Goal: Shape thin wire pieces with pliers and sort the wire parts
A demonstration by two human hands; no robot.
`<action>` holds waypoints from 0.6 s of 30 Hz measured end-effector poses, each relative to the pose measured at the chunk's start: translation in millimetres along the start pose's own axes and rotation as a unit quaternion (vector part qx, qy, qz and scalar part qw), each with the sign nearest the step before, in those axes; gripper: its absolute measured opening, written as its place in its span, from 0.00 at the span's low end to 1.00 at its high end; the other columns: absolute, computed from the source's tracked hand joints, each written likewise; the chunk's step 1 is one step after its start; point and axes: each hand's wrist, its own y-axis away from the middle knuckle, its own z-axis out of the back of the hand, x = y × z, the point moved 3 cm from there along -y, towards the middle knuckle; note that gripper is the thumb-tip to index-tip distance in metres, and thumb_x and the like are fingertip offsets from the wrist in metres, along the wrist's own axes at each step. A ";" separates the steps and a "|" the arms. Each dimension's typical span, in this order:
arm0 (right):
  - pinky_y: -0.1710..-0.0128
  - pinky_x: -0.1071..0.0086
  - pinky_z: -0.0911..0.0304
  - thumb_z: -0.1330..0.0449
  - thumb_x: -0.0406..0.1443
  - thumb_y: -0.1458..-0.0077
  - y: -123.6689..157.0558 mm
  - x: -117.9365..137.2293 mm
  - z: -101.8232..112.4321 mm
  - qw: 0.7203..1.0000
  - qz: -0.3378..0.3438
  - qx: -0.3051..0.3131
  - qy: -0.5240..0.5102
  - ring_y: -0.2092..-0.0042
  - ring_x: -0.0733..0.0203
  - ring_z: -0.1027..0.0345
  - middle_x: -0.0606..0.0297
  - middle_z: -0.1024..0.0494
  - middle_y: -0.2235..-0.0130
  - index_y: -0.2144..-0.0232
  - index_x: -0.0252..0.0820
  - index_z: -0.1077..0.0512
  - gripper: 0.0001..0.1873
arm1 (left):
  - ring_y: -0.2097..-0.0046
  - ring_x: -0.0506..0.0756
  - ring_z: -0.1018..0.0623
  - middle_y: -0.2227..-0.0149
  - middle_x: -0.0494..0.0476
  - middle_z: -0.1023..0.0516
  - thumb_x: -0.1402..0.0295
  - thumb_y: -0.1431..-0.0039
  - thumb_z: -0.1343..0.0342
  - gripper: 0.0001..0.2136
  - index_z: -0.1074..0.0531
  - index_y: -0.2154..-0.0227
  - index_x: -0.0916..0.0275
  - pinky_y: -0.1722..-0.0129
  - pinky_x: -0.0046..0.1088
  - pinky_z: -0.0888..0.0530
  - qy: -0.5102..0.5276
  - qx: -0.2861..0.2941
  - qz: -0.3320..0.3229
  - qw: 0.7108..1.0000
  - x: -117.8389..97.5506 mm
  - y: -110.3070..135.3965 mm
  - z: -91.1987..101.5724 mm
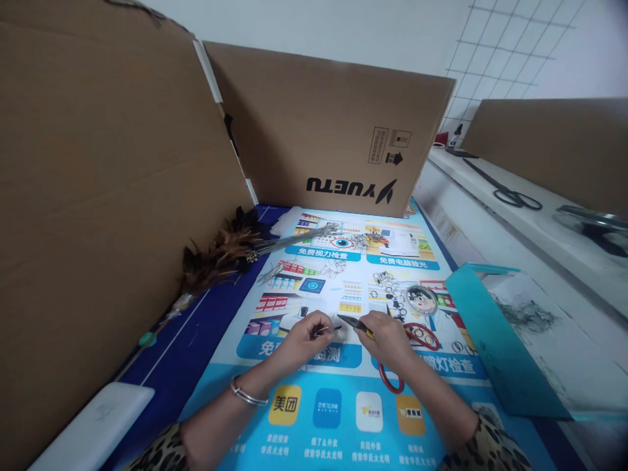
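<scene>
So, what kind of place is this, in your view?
Probably a makeshift handcraft bench: cardboard screens wall it in, the right hand holds red-handled pliers, the left hand pinches a small metal piece, and feathers and wire parts lie on the printed mat.

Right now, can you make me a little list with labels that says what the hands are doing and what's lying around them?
Left hand: pinching a small wire piece; bracelet on the wrist
Right hand: holding red-handled pliers, tips pointing at the wire piece
Under the hands: colourful printed poster
Left of the poster: brown feathers
Right of the poster: teal box
Behind: cardboard wall
Far right ledge: black scissors
</scene>
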 end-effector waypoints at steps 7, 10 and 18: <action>0.70 0.74 0.44 0.49 0.38 0.45 -0.4 3.7 -2.8 1.000 0.000 0.008 -0.009 0.66 0.63 0.36 0.62 0.30 0.69 0.70 0.40 0.33 0.08 | 0.72 0.48 0.37 0.73 0.49 0.37 0.67 0.50 0.45 0.07 0.35 0.69 0.63 0.72 0.22 0.38 0.026 0.021 0.027 0.999 1.3 0.8 -3.9; 0.70 0.74 0.44 0.49 0.38 0.45 0.4 4.9 -5.2 1.000 0.006 0.011 -0.012 0.67 0.63 0.36 0.62 0.30 0.70 0.71 0.40 0.33 0.08 | 0.72 0.48 0.38 0.74 0.48 0.38 0.66 0.51 0.45 0.08 0.34 0.68 0.63 0.72 0.22 0.38 0.017 0.012 0.031 0.999 0.0 0.5 -3.3; 0.70 0.74 0.45 0.49 0.38 0.45 2.0 7.6 -7.6 0.999 0.001 0.016 -0.031 0.66 0.63 0.37 0.62 0.30 0.69 0.71 0.40 0.34 0.07 | 0.74 0.47 0.39 0.77 0.47 0.40 0.66 0.52 0.44 0.09 0.31 0.67 0.64 0.73 0.23 0.39 0.014 0.009 0.032 0.999 -0.6 1.0 -3.0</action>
